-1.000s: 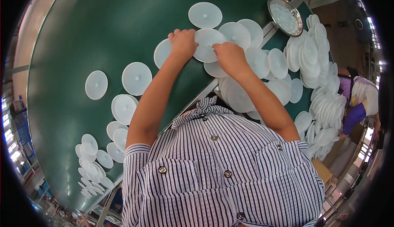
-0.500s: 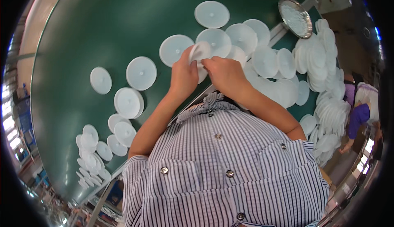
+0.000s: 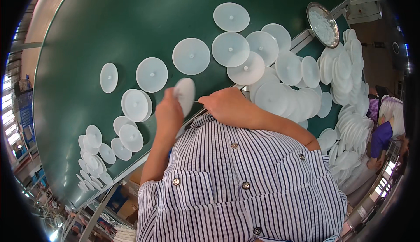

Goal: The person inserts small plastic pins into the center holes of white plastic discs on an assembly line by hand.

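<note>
My left hand (image 3: pixel 168 113) is closed on the edge of a white plastic disc (image 3: pixel 185 94), blurred by motion and tilted nearly edge-up above the near edge of the table. Just right of it, my right hand (image 3: pixel 229 107) is closed, thumb and forefinger pinched together. A thin pale sliver juts from those fingertips toward the held disc; its kind is too small to tell. The nearest disc on the table beyond my hands is a translucent white one (image 3: pixel 191 57) with a small knob at its centre. Another disc (image 3: pixel 246 68) overlaps its neighbours beyond my right hand.
Several more discs lie along the green table (image 3: pixel 118 27), with a cluster (image 3: pixel 94 158) at the left. A round metal dish (image 3: pixel 323 25) of small white pieces stands at the far right. Heaped discs (image 3: pixel 343 71) fill the right side, where another person's purple sleeve (image 3: pixel 381 139) shows.
My hands have come apart. The left has moved left and nearer to me with the disc; the right has drawn back toward me.
</note>
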